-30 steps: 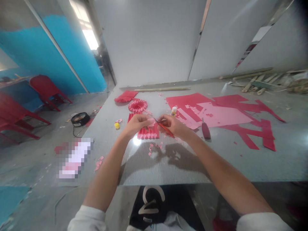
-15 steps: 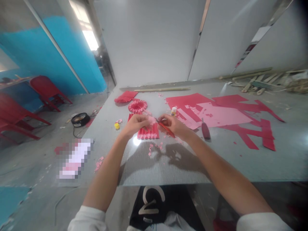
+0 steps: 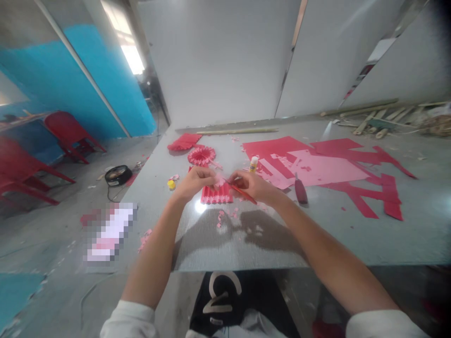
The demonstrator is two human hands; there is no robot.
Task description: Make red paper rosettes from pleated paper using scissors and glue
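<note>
My left hand pinches a small pale pink piece of folded paper. My right hand grips a pair of scissors with a red-orange handle, their blades reaching toward that paper. Below my hands lies a pleated red paper fan, partly hidden by them. A round red paper rosette sits just beyond my left hand, with a crumpled red paper bundle behind it. Small pink paper scraps are scattered near my hands.
On the grey table lie cut red and pink paper sheets, a glue stick, a dark red tube and a yellow cap. Bamboo strips lie along the far edge. Red chairs stand at left.
My right hand and the scissors have shifted slightly left, closer to the pink paper. My left hand now covers more of the red fan's left side.
</note>
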